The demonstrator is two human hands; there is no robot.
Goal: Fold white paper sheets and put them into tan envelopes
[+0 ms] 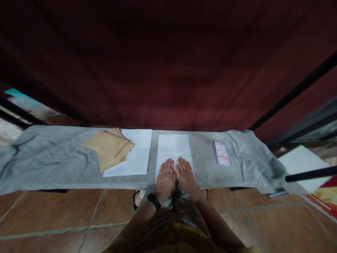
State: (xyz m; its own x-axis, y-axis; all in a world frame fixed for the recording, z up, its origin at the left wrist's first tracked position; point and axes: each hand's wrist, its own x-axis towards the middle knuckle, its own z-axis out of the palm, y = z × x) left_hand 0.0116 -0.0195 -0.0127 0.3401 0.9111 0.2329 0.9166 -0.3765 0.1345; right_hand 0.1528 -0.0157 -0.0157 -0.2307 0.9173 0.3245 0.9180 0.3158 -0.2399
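A white sheet of paper (173, 144) with a faint crease across it lies on the grey cloth in front of me. My left hand (165, 175) rests flat on its near left part, fingers stretched forward. Beside it my right hand (185, 175) lies flat on the near right part, also with the fingers straight. The thumbs come close together in the middle. Both hands cover the near part of the sheet, and neither grips anything. A dark band (154, 201) is on my left wrist.
Brown paper envelopes (112, 147) lie fanned over more white paper (137, 161) on the left. To the right is a small blurred packet (222, 153). Grey cloth (58, 158) covers the narrow surface. A dark red curtain (168, 77) hangs behind; a black bar (295, 91) slants at the right.
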